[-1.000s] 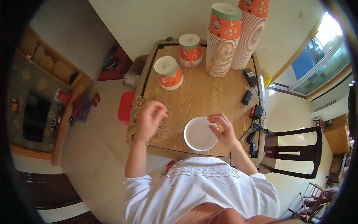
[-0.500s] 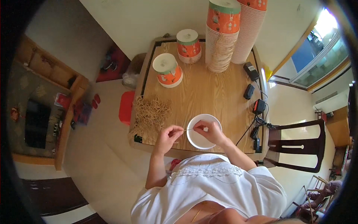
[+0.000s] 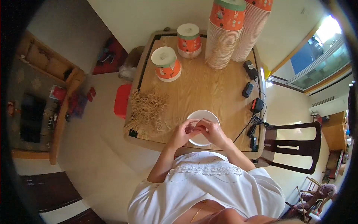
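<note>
Left hand [image 3: 183, 133] has come in from the rubber-band pile [image 3: 147, 110] to meet right hand [image 3: 212, 132] over the white lid [image 3: 203, 116] at the table's [image 3: 209, 89] near edge. Both pinch something tiny, I cannot tell what. Lid looks light, thin, flexible; take it by the rim.

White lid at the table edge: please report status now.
Left hand and right hand meet over white lid. Rubber bands lie left. Nothing blocks.

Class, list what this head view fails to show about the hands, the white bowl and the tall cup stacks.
- Anything pinched between left hand and right hand: too small, fingers cover it.
- White bowl: near rim and contents hidden by both hands.
- Cup stacks: tops cut off by the upper edge.
</note>
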Available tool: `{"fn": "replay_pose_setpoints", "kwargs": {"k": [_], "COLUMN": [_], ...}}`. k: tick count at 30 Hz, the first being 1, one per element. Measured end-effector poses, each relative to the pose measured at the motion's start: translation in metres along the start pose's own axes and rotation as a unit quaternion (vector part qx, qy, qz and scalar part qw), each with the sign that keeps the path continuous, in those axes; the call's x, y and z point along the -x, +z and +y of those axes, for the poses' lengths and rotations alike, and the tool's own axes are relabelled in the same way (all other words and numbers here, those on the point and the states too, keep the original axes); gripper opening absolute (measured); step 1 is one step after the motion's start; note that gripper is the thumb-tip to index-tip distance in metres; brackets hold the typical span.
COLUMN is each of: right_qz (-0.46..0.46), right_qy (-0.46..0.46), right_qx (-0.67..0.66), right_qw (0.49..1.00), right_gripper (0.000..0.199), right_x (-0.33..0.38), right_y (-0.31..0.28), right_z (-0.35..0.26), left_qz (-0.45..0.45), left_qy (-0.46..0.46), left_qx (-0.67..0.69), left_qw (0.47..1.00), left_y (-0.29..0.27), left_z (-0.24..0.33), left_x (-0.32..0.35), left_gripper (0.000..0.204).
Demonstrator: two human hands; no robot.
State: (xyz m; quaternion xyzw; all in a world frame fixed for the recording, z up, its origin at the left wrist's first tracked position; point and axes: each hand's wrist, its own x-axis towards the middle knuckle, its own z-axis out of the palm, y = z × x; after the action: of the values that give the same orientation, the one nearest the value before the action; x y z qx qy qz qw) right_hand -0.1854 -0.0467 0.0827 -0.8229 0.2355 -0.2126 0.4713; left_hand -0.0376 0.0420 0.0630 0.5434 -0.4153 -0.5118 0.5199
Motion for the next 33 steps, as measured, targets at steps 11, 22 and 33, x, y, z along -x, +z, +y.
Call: {"fn": "replay_pose_setpoints", "kwargs": {"k": [11,22,33], "right_qz": [-0.031,-0.005,0.048], "right_qy": [0.139,0.018,0.161], "right_qx": [0.017,-0.045,-0.002], "right_qw": [0.99,0.999,0.986], "right_gripper": [0.012,0.01,0.012], "right_x": [0.014,0.018,0.035], "right_y": [-0.014,-0.025,-0.028], "right_z": [0.023,0.023,0.056], "left_qz": [0.095,0.076,0.071], "left_qy": [-0.001,-0.003,0.055], "left_qx": [-0.113,-0.035,-0.176], "left_qw": [0.989,0.997,0.98], "left_y": [0.016,0.028,0.046], "left_z": [-0.006,-0.027,-0.05], "left_x": [-0.001,-0.007,-0.03], "left_gripper": [0.009,0.009,0.009]}}
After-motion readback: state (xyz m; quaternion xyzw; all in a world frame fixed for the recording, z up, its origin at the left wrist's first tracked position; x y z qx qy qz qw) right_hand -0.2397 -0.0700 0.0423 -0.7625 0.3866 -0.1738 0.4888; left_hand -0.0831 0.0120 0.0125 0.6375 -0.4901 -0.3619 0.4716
